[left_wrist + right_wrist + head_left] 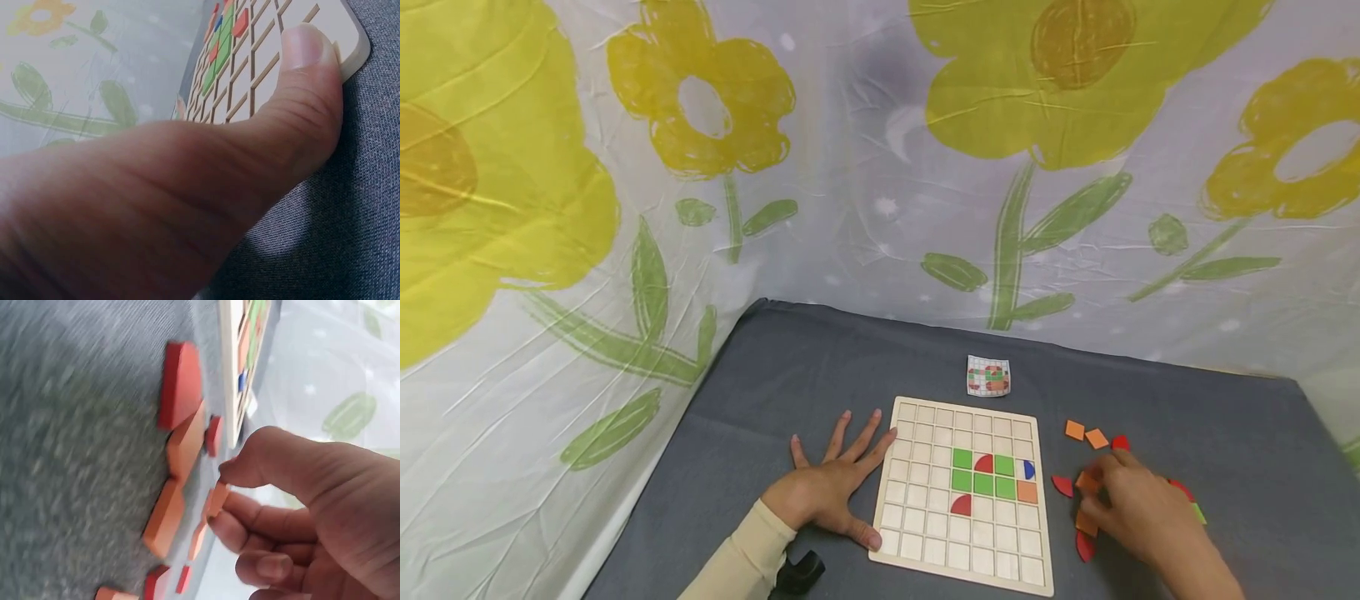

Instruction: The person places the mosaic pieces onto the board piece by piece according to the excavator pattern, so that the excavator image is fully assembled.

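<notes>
One pale wooden gridded board [934, 525] is carrying nine flat coloured pieces [983, 484]; at least nine more are showing off it.
The board is having seven columns and seven rows of square compartments. Five green squares [962, 481], two red quarter circles [961, 505], one blue half circle [1029, 470] and one orange square [1027, 492] are occupying nine of them. Outside, at least four more orange squares [1074, 430], four rounded red pieces [1062, 485] and one lime-green piece [1199, 512] are showing; one right hand [1138, 500] is hiding the exact totals. One left hand [827, 492] is showing too. One small printed card [988, 377] is lying nearby.
</notes>
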Tool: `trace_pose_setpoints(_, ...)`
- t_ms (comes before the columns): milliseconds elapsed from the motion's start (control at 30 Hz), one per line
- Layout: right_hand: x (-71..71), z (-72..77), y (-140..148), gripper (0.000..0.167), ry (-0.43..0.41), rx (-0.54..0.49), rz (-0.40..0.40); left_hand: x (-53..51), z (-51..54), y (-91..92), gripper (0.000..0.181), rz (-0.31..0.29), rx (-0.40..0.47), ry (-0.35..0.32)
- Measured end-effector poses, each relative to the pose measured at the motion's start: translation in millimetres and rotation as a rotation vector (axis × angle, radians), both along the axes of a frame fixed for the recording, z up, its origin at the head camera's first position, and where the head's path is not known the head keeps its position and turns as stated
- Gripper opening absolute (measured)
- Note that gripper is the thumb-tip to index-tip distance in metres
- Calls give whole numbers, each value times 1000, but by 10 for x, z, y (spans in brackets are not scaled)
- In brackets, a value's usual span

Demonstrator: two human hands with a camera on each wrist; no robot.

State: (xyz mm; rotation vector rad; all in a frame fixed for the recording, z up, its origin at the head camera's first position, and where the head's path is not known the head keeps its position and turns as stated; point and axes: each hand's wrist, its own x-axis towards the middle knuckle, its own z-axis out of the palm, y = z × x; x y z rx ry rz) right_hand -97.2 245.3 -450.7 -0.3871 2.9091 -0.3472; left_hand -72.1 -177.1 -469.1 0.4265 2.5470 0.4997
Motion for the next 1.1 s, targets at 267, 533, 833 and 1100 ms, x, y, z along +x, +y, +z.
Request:
trace_pose_setpoints(267,162,-36,-307,22,209,-52,124,14,11,9,140,-6,-15,-2)
trace_pose_setpoints(533,244,-22,-584,36,308,-77,223,16,37,15,141,-3,-12,12)
trace_pose_setpoints(833,290,-124,-797,32,338,-147,371,12,12,9,140,-5,-16,8)
trace_pose_setpoints(1100,303,-161,-908,26,334,-120,440,16,13,4,140,-9,-5,18)
